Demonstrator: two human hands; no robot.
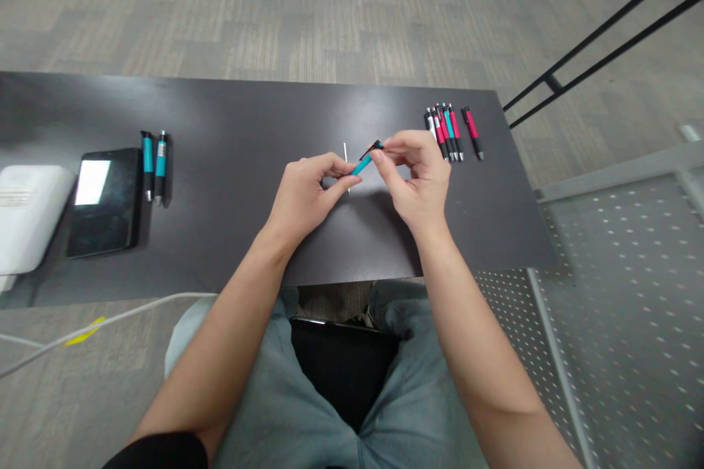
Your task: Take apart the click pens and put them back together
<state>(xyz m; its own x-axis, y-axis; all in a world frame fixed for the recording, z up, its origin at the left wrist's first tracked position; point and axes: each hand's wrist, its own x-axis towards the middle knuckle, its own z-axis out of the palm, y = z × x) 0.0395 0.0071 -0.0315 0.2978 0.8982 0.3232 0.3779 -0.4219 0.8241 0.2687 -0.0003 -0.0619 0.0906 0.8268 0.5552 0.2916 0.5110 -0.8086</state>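
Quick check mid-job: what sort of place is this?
Probably an office or similar indoor workspace, judging by the carpet, the plain dark table and the pens lying on it.

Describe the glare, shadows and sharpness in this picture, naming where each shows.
Head view: a bright white reflection on the black tablet; head view: soft shadow on the dark table beneath the left hand and right hand; head view: fine detail soft on the held teal pen, print on the white box unreadable.
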